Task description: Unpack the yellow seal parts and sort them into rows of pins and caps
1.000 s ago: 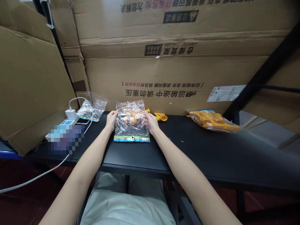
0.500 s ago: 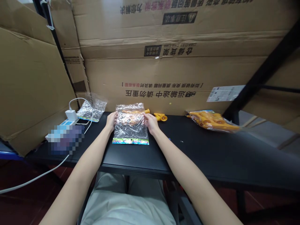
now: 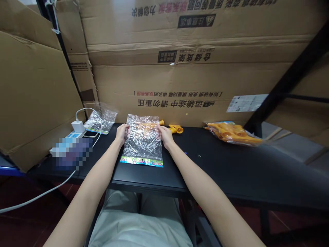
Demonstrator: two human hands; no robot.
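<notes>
A clear plastic bag (image 3: 142, 145) with a colourful printed strip along its near edge lies in front of me on the black table (image 3: 216, 171). My left hand (image 3: 121, 132) pinches its left side and my right hand (image 3: 165, 134) pinches its right side. Behind and partly seen through the bag are orange-yellow plastic pieces (image 3: 161, 122). Just beyond my right hand rest more orange-yellow pieces (image 3: 176, 129), one with a round cup-like end. The fingertips of both hands are partly hidden by the film.
At the right stands a filled bag of orange pieces (image 3: 228, 132). Another clear bag (image 3: 101, 118) lies at the back left, near a white charger (image 3: 77, 126), a power strip (image 3: 74, 134) and a cable (image 3: 51, 189). Cardboard (image 3: 154, 79) walls the back.
The bag's printed near edge has come down toward me and now tilts slightly, and the bag looks more stretched out. Both hands keep their hold in nearly the same place.
</notes>
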